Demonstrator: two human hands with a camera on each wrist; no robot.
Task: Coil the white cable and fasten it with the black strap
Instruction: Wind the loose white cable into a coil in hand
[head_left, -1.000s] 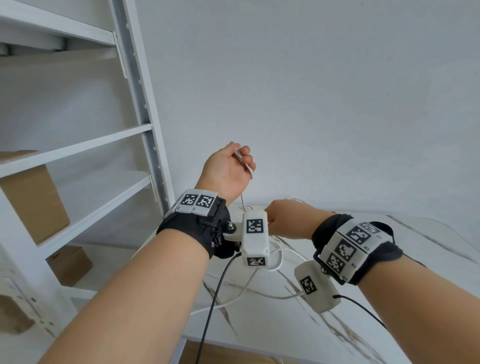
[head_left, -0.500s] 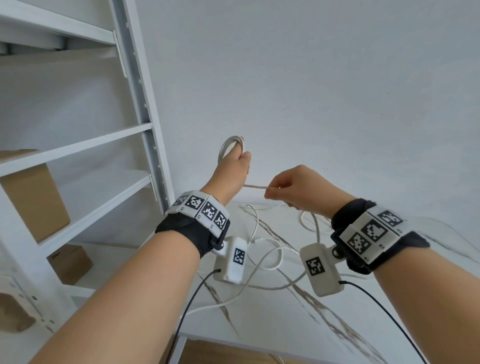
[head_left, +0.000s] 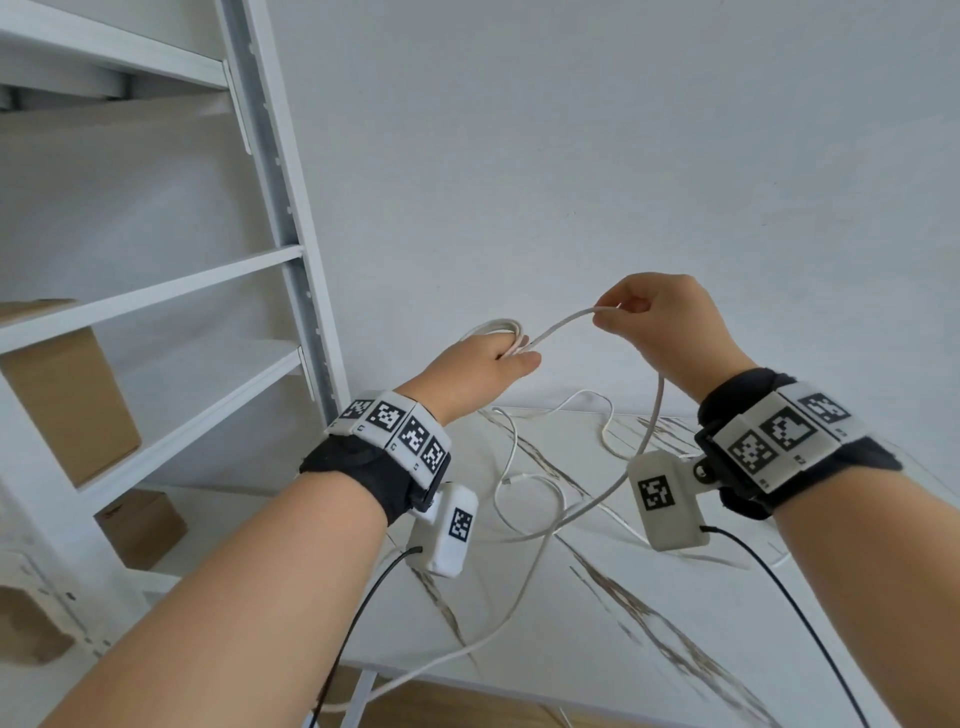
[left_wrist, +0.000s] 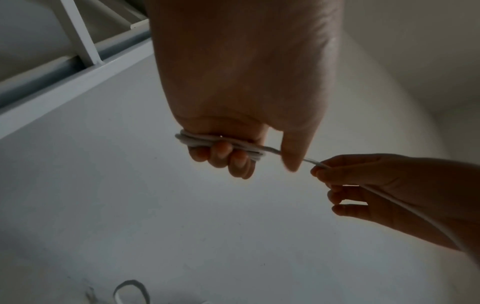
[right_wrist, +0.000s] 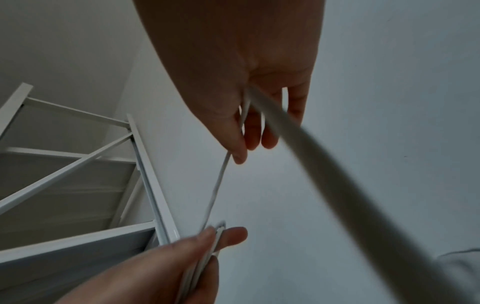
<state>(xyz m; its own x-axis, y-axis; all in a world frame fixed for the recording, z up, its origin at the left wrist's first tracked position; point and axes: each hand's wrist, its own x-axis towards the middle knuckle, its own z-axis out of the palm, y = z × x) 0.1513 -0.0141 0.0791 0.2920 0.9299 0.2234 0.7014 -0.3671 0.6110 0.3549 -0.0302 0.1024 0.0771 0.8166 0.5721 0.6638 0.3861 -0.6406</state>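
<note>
1. Shelving unit (head_left: 270, 218) at 9 o'clock of the frame, cardboard boxes (head_left: 72, 395) on its shelves. Not in play, but close to the left elbow.
2. Left hand (head_left: 467, 371) raised at centre, fingers curled round a bundle of loops of the white cable (head_left: 558, 327). Several turns stacked tight across the fingers (left_wrist: 221, 153) in the left wrist view, thumb out beside them.
3. Short span of cable running from the bundle toward 2 o'clock, taut, to the right hand (head_left: 660, 332).
4. Right hand pinching the cable between thumb and fingertip, other fingers loosely curled. From the pinch, cable drops toward 6 o'clock to the table.
5. Remaining slack lying in loose overlapping loops on the marble-look table (head_left: 675, 649), one run trailing off the near edge around 7 o'clock. Cable thin, round, white, slightly stiff by its curves.
6. Black strap: not seen in any view.
7. Risks, judged:
   - crossed slack loops pulling into a knot as more is wound in;
   - too much tension dragging turns off the left fingers;
   - looser grip letting the stack spring apart;
   - overhanging run snagging on the table edge.
</note>
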